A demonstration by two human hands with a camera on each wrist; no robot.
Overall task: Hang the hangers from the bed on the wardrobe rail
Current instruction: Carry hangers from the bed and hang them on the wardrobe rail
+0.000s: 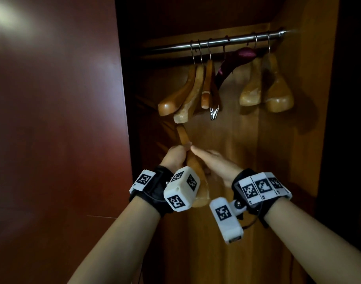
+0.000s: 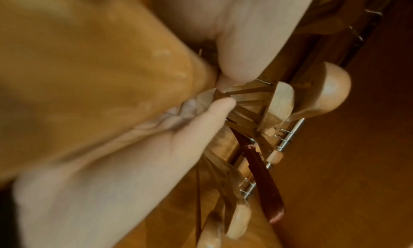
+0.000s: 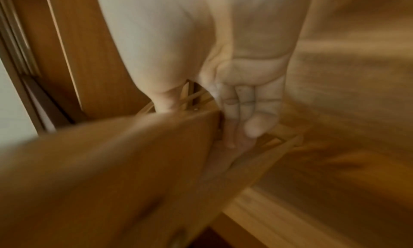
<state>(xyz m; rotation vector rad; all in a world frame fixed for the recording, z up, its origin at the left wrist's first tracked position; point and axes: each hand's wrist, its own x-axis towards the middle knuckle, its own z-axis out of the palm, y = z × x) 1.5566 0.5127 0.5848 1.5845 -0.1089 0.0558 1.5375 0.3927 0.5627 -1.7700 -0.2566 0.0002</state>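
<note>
Dim warm light, blurred wrist views

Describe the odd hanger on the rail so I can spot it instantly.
Find the metal rail across the wardrobe top. Between its left trio and right pair of pale wooden hangers hangs the satin hanger. It alone is dark maroon, padded fabric rather than bare wood.

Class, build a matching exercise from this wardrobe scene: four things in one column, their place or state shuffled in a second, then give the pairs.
Things:
1. rail
2. satin hanger
3. held hanger
4. clip

Place or state:
A. gripped by the left hand
B. dark red, hooked on the rail
C. dangling below the hung hangers
D. metal, across the wardrobe top

Pairs: 1-D, 2-B, 3-A, 4-C
</note>
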